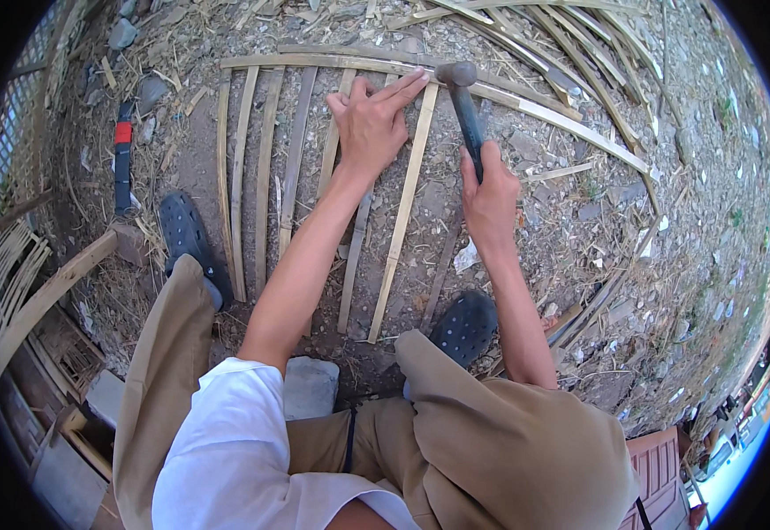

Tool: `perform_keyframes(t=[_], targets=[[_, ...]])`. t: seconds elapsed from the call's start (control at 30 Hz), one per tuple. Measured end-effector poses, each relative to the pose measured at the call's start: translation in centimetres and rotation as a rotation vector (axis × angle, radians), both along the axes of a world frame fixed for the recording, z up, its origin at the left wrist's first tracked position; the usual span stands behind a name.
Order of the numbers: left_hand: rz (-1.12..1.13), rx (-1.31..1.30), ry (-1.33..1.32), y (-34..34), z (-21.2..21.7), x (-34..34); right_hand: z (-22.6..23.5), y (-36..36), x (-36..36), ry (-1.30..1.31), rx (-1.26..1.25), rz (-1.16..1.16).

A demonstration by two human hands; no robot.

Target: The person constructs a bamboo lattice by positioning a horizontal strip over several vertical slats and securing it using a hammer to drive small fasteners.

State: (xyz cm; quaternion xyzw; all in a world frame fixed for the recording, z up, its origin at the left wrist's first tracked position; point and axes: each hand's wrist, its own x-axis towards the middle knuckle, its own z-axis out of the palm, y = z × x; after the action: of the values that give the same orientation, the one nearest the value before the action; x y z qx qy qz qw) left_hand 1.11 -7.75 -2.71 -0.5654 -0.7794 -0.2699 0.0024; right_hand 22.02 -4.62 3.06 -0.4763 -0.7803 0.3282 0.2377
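Dry, matt bamboo slats (pixel 402 203) (rough-edged) lie under a dull metal hammer (pixel 462 97).

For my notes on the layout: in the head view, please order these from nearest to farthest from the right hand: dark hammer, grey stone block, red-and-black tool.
1. Dark hammer: gripped in the right hand.
2. Grey stone block: lower left, between the knees.
3. Red-and-black tool: far left, on the ground.

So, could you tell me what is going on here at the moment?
A person sits over a frame of bamboo slats lying on the ground. The left hand presses flat on the slats near the top crosspiece. The right hand grips a hammer, its head by the left fingertips. A red and black tool lies off to the left.
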Motion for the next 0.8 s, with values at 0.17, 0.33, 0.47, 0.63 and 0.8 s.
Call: perform_keyframes(t=[0.17, 0.33, 0.47, 0.63, 0.8], targets=[[-0.005, 0.007, 0.006, 0.1, 0.2, 0.0, 0.7, -0.4, 0.2, -0.005, -0.038, -0.057], [-0.008, 0.007, -0.003, 0.0, -0.1, 0.0, 0.3, 0.3, -0.1, -0.043, -0.060, -0.030], [-0.003, 0.004, -0.034, -0.1, -0.1, 0.0, 0.3, -0.2, 0.0, -0.048, -0.028, -0.047], [0.003, 0.007, 0.001, 0.1, -0.1, -0.1, 1.6, 0.3, -0.1, -0.022, -0.112, -0.051], [0.003, -0.018, -0.001, 0.0, -0.1, 0.0, 0.5, 0.4, 0.1, -0.048, -0.068, -0.030]])
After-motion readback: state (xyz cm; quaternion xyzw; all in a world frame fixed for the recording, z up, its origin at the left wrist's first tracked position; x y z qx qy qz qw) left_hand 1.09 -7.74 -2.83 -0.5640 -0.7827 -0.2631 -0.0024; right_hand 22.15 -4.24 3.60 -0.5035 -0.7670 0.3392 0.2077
